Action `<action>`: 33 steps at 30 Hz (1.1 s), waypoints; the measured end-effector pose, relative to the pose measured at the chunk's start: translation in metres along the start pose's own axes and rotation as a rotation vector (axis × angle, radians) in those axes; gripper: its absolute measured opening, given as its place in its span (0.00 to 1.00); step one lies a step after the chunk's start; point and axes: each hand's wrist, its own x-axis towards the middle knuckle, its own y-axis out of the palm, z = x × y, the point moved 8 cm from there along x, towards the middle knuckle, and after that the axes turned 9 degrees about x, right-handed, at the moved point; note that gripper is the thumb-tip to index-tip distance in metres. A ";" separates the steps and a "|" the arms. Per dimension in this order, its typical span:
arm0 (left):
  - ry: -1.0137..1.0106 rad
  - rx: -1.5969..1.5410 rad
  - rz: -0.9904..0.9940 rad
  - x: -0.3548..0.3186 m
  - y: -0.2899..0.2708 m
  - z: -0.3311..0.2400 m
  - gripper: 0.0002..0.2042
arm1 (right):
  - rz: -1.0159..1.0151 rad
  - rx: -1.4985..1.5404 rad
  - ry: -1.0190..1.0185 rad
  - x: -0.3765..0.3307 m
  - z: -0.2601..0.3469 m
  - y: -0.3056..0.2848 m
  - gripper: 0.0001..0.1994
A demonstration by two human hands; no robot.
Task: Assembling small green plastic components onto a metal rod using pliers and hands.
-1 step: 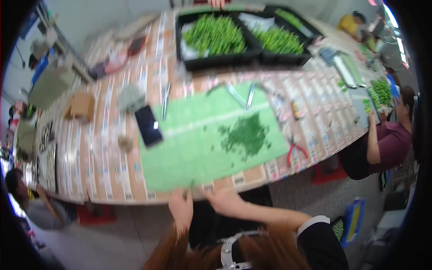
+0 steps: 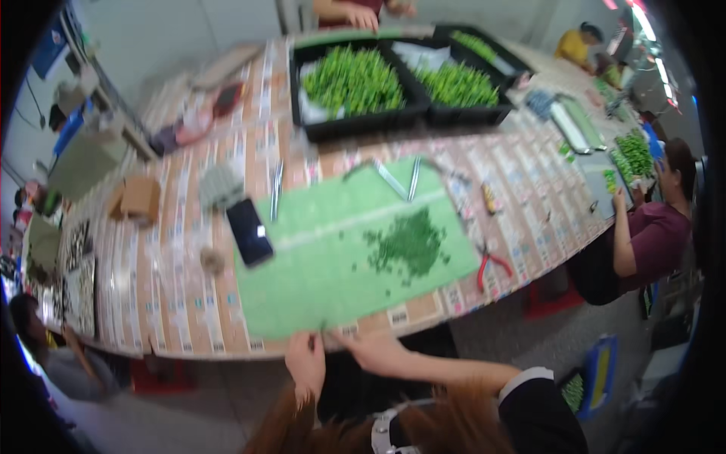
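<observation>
right sleeve (image 2: pixel 541 416): black, short | cuff (image 2: pixel 525 376): white band edging the sleeve | front trim (image 2: pixel 383 433): white strip, small dark spots | hair (image 2: pixel 276 424): long, loose | left hand (image 2: pixel 306 363), right hand (image 2: pixel 380 355): bare

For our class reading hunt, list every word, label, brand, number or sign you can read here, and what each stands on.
No text can be read.
Table covering: rows of printed marks, too small and blurred.
Black phone: small white patch, too blurred to tell whether it is a label.
Green mat and cardboard box: no lettering can be made out.
</observation>
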 end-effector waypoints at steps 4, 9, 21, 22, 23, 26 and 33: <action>0.063 -0.066 -0.053 -0.002 -0.004 0.000 0.03 | -0.040 0.033 -0.026 -0.008 0.007 0.001 0.30; 0.001 -0.029 -0.050 0.000 -0.006 -0.001 0.04 | 0.015 -0.050 0.072 -0.012 0.015 -0.007 0.33; 0.022 -0.041 -0.065 0.006 0.002 -0.009 0.07 | 0.012 0.003 0.085 -0.013 0.009 -0.015 0.31; 0.053 -0.046 -0.093 0.006 0.001 -0.010 0.08 | 0.050 -0.005 0.079 -0.014 0.009 -0.012 0.30; 0.068 -0.040 -0.079 0.007 0.004 -0.010 0.08 | 0.037 0.006 0.092 -0.019 0.006 -0.011 0.30; 0.087 -0.081 -0.102 0.005 0.003 -0.004 0.08 | -0.059 0.040 0.048 -0.035 0.009 -0.014 0.27; -0.073 -0.442 -0.023 0.006 0.021 0.038 0.10 | -0.346 0.276 0.086 -0.046 0.000 -0.031 0.21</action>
